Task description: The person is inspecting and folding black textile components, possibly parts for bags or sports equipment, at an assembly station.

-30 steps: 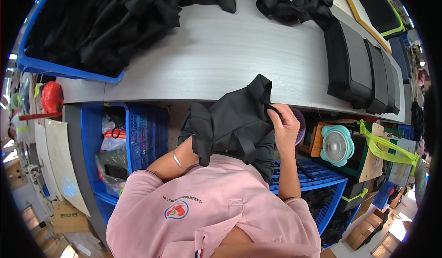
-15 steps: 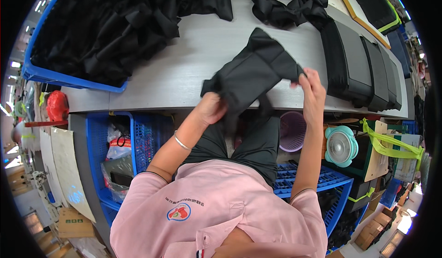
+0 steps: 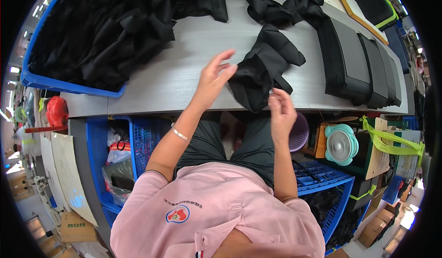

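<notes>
A crumpled black fabric piece [image 3: 255, 74] with a strap-like loop on its right side lies on the grey table near its front edge. My left hand [image 3: 214, 79] is raised at the left of this piece, open, its fingers apart and slightly blurred. Nothing shows in it. My right hand [image 3: 282, 113] is by the piece's lower right edge, at the front of the table. Its fingers are loosely curled and look apart, the fingertips close to the loop. Whether they touch the cloth is hard to see.
A blue crate [image 3: 76, 88] heaped with black fabric [image 3: 101, 37] stands at the far left. More black cloth [image 3: 271, 7] lies at the back. Stacked black padded panels [image 3: 345, 60] sit on the right. Below the table are a purple basket [image 3: 298, 131] and a turquoise fan [image 3: 341, 145].
The black fabric piece, held up between both hands before, now lies on the table. My left hand has moved up and off it; my right hand has come down and left.
</notes>
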`<action>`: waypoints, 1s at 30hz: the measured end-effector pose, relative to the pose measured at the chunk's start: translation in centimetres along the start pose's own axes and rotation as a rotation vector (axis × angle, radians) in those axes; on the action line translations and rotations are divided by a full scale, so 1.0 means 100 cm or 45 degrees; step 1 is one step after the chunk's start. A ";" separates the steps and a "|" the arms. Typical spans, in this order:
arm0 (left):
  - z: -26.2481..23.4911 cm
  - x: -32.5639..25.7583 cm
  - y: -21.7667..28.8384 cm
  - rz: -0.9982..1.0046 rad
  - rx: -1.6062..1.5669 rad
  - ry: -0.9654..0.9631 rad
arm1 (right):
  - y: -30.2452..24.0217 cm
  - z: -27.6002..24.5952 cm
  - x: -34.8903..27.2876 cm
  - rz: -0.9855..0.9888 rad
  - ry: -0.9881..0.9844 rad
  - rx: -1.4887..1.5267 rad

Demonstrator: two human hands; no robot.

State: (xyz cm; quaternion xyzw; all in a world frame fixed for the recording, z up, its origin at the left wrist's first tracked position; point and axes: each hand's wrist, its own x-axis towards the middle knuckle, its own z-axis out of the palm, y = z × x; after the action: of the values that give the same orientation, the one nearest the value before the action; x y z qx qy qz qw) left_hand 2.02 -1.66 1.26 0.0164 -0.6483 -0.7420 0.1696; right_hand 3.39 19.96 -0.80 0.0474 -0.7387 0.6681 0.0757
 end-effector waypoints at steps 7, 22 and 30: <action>0.006 0.045 -0.013 -0.695 -0.008 -0.732 | 0.019 0.008 0.019 0.345 -0.328 -0.016; -0.015 0.050 -0.016 -0.805 -0.084 -1.277 | 0.008 -0.021 0.039 0.488 -0.676 0.251; 0.008 0.020 -0.015 -0.179 0.292 -0.448 | -0.007 -0.004 0.025 0.136 -0.072 -0.406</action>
State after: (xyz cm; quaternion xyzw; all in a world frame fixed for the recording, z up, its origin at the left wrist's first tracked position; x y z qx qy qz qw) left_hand -0.41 -1.33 0.28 -0.0488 -0.7453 -0.6650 -0.0012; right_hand 1.04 20.39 0.37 0.0141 -0.8387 0.5437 0.0259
